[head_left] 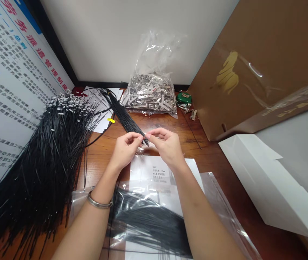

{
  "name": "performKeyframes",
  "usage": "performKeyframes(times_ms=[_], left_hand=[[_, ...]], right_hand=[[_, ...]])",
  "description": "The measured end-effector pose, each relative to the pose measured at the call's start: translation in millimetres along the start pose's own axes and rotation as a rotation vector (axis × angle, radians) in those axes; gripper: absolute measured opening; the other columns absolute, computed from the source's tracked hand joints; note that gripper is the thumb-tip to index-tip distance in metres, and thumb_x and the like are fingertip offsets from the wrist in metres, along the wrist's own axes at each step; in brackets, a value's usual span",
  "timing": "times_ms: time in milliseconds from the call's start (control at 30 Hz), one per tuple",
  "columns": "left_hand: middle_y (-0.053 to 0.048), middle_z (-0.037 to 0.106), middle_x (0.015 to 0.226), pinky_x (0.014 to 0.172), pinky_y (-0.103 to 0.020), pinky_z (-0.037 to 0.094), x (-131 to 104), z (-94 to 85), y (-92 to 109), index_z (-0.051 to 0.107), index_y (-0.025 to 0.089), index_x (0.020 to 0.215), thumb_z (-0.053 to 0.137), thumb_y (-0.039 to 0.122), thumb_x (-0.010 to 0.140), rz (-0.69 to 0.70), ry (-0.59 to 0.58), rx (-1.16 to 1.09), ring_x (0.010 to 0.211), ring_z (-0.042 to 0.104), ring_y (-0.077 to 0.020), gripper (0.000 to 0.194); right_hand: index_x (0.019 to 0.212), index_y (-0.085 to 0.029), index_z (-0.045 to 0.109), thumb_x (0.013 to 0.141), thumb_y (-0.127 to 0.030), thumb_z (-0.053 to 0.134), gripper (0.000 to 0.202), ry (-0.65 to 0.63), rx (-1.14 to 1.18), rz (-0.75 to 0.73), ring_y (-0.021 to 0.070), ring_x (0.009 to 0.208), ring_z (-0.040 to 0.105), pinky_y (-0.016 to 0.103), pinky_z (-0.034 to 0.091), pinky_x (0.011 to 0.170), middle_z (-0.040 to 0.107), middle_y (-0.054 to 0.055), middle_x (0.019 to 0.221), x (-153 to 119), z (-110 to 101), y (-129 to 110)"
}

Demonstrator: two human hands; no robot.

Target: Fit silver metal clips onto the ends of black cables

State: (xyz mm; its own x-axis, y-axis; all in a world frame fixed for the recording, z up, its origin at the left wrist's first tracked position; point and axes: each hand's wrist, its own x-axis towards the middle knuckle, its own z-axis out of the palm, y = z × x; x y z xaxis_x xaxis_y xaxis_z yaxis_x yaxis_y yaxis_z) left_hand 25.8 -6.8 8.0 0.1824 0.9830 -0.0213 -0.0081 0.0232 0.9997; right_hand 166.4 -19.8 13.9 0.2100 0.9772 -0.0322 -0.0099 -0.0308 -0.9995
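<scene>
A bundle of thin black wires [128, 117] runs from the back left towards the middle of the wooden table, its near tips between my hands. My left hand [127, 150] is closed in a pinch at the left of those tips, and a metal bangle [99, 203] circles that wrist. My right hand [167, 146] pinches at the right side of the same tips. What exactly each fingertip grips is too small to tell. Below the hands lies a printed white sheet [140, 169], partly under a clear plastic bag [216, 191] with more black wires [154, 216] inside.
A large heap of black wires [42, 155] with white ends fills the left. At the back are a bag of metal pieces [154, 94] and a green round object [183, 98]. A brown box [251, 72] and white carton [268, 180] stand right.
</scene>
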Motion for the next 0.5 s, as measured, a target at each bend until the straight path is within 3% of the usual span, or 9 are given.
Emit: performKeyframes(times_ms=[133, 500], left_hand=[[0.003, 0.054, 0.055, 0.049, -0.023, 0.035, 0.3, 0.1, -1.0, 0.064, 0.015, 0.072, 0.069, 0.036, 0.072, 0.017, 0.016, -0.015, 0.049, 0.043, -0.0080, 0.022], [-0.003, 0.066, 0.067, 0.055, -0.024, 0.042, -0.2, -0.7, -4.4, 0.064, 0.014, 0.076, 0.068, 0.036, 0.075, 0.049, 0.023, 0.009, 0.056, 0.055, -0.0112, 0.022]], right_hand=[[0.071, -0.018, 0.069, 0.062, -0.035, 0.076, 0.021, -0.016, 0.005, -0.004, 0.0169, 0.069, 0.062, 0.032, 0.049, 0.069, 0.070, 0.004, 0.073, 0.1, -0.8, 2.3], [0.072, -0.017, 0.071, 0.064, -0.034, 0.075, 0.018, -0.035, -0.021, 0.007, 0.0156, 0.063, 0.058, 0.032, 0.046, 0.063, 0.069, 0.004, 0.069, 0.3, -1.8, 4.2]])
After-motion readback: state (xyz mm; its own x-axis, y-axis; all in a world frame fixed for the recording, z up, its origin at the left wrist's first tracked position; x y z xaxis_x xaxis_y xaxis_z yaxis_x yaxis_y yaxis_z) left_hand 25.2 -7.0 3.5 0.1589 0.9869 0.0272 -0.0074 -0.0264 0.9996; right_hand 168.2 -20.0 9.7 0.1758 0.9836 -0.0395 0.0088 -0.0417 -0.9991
